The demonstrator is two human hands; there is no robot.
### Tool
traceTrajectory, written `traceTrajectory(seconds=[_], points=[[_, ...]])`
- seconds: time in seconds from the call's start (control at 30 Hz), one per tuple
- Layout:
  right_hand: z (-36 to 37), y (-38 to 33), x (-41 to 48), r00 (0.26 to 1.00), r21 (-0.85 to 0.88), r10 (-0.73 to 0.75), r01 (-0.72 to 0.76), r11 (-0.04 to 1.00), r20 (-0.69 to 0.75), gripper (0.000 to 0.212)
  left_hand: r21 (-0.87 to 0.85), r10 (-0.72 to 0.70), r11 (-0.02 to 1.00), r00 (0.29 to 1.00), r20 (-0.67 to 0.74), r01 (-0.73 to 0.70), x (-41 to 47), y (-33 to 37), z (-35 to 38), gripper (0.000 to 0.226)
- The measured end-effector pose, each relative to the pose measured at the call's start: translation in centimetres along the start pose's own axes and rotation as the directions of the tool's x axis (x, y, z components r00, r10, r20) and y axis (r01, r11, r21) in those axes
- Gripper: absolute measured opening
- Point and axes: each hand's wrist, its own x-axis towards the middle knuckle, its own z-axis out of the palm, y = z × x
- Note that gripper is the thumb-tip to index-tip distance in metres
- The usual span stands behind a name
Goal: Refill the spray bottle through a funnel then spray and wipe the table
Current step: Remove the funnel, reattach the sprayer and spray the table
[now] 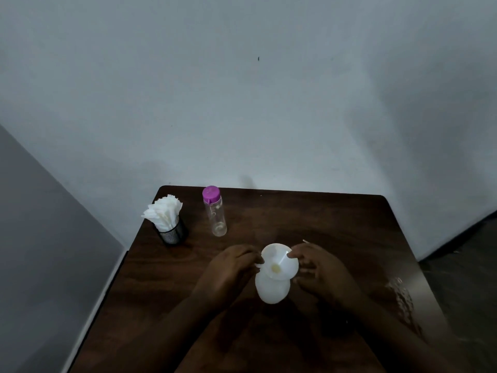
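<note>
A white spray bottle (272, 291) without its spray head stands upright near the middle of the dark wooden table (336, 224). A white funnel (278, 261) sits in its neck, mouth up. My left hand (228, 270) touches the funnel's left rim with its fingertips. My right hand (320, 267) pinches the funnel's right rim; something pale, which I cannot identify, shows under its fingers. A clear water bottle (215, 211) with a purple cap stands upright at the back left, apart from both hands.
A black mesh cup (172, 232) stuffed with white paper napkins (162, 211) stands at the table's back left corner. A thin pale stick (306, 241) lies just behind my right hand. A wet patch (400, 294) glistens near the right edge. The wall is close behind.
</note>
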Motion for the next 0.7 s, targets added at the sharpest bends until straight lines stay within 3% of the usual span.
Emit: traceTrajectory(seconds=[0.2, 0.7], points=[[0.2, -0.5, -0.1, 0.996, 0.026, -0.005, 0.008, 1.000, -0.087, 0.041, 0.008, -0.054, 0.999, 0.998, -0.042, 0.054, 0.2, 0.0, 0.2, 0.018], [-1.4, -2.9, 0.4, 0.992, -0.026, -0.066, 0.063, 0.998, -0.104, 0.035, -0.043, -0.086, 0.996, 0.979, -0.185, 0.079, 1.0, 0.8, -0.9, 0.019]])
